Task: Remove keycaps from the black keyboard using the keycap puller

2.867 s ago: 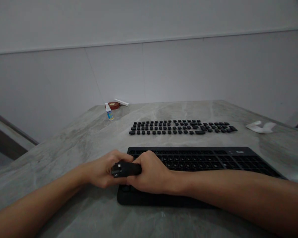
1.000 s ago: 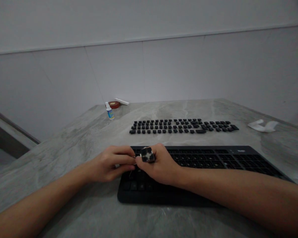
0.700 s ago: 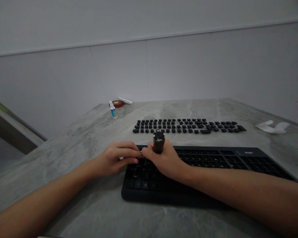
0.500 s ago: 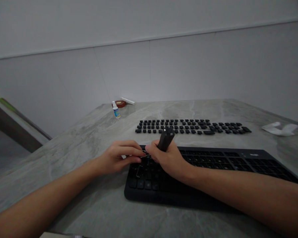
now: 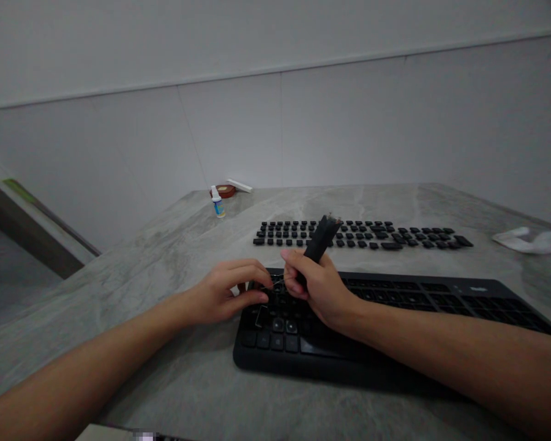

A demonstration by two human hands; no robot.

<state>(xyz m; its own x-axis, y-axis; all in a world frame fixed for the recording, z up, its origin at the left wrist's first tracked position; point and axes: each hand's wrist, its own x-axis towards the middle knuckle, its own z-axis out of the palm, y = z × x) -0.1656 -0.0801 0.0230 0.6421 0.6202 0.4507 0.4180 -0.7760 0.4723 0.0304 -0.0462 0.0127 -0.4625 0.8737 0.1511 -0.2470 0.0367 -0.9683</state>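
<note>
A black keyboard (image 5: pixel 321 365) lies on the table with most of its keycaps off; several remain in the front left corner. My right hand (image 5: pixel 328 294) is closed around the black handle of a keycap puller (image 5: pixel 322 239), which tilts up and to the right. From under this fist the puller's thin wire runs left across the keyboard's upper left part. Thumb and bent index finger of my left hand (image 5: pixel 229 289) pinch at the wire's end, over the left edge of the keyboard. A small metal bracket-shaped wire (image 5: pixel 258 316) shows on the keyboard just below that hand.
Removed black keycaps (image 5: pixel 287 234) stand in rows behind the keyboard. Farther back are a small white-capped bottle (image 5: pixel 217 204), a reddish-brown round object (image 5: pixel 224 191) and a white strip (image 5: pixel 239 185). Crumpled white tissue (image 5: pixel 528 240) lies at the right. A wall rises behind the table.
My right hand has tipped the puller's handle to the right and drawn slightly away from my left hand, showing more wire. The left hand stays almost in place. The view has shifted slightly.
</note>
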